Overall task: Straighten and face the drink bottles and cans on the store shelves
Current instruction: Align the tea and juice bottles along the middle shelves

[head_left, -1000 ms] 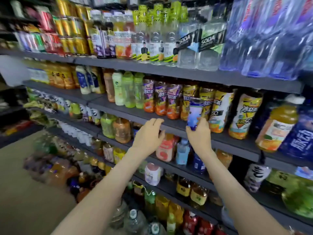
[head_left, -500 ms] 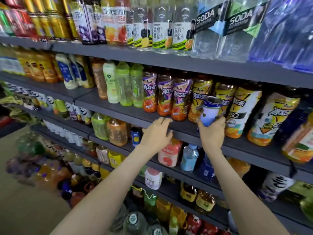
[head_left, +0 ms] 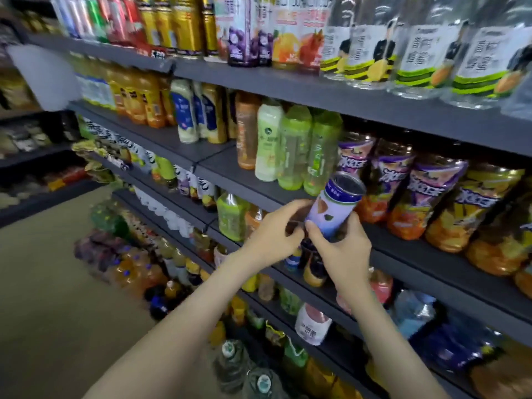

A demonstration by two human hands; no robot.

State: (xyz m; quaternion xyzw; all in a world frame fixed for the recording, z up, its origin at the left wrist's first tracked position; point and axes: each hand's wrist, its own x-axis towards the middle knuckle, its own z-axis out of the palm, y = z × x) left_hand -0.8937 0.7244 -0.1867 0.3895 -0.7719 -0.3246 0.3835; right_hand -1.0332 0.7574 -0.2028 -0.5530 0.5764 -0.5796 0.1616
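Left hand (head_left: 273,234) lifted off shelf (head_left: 230,174) edge, brought to can (head_left: 334,208). Can held tilted before shelf, base gripped by curled fingers of left and right hand (head_left: 342,251). Label likely being turned.

We get bright, even light from above, which puts white glints on the gold cans (head_left: 184,27) and clear bottles (head_left: 414,53) of the top row and leaves dark bands of shade beneath each grey shelf (head_left: 288,87). The blue can (head_left: 334,208) near the middle looks fairly crisp to us, while the packets (head_left: 26,136) at the left edge and the floor bottles (head_left: 123,257) smear into soft blur. The wide lens bows and tilts the shelf lines towards the borders.
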